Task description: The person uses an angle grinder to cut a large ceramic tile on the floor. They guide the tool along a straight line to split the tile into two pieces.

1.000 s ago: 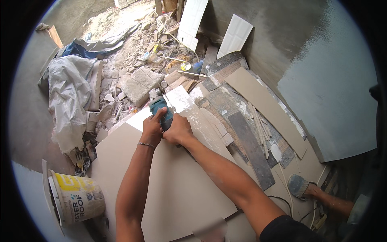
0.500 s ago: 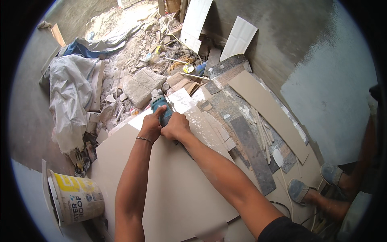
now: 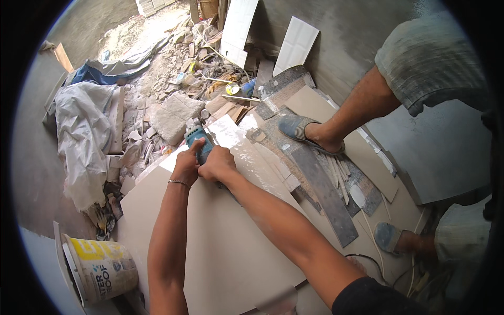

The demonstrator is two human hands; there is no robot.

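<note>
A teal angle grinder (image 3: 198, 143) is gripped in both my hands, its metal head pointing away from me. My left hand (image 3: 185, 164) wraps the left side of its body, thumb on top. From the right, my right hand (image 3: 218, 163) closes around the body further back. Beneath them lies a large beige tile (image 3: 226, 252), with pale dust spread over the surface near its far end. The grinder's disc is mostly hidden, so I cannot tell whether it touches the tile.
Broken rubble (image 3: 173, 113) and a draped white sheet (image 3: 84, 136) lie ahead and left. A dirty white bucket (image 3: 113, 270) is at lower left. To the right, a co-worker's shoe (image 3: 299, 129) rests among tile offcuts, including a dark strip (image 3: 325, 197). A cable (image 3: 375, 257) runs nearby.
The co-worker has stepped in from the right, putting one foot onto the offcuts. The scene has shifted slightly left in the view. Both my hands keep their hold on the angle grinder.
</note>
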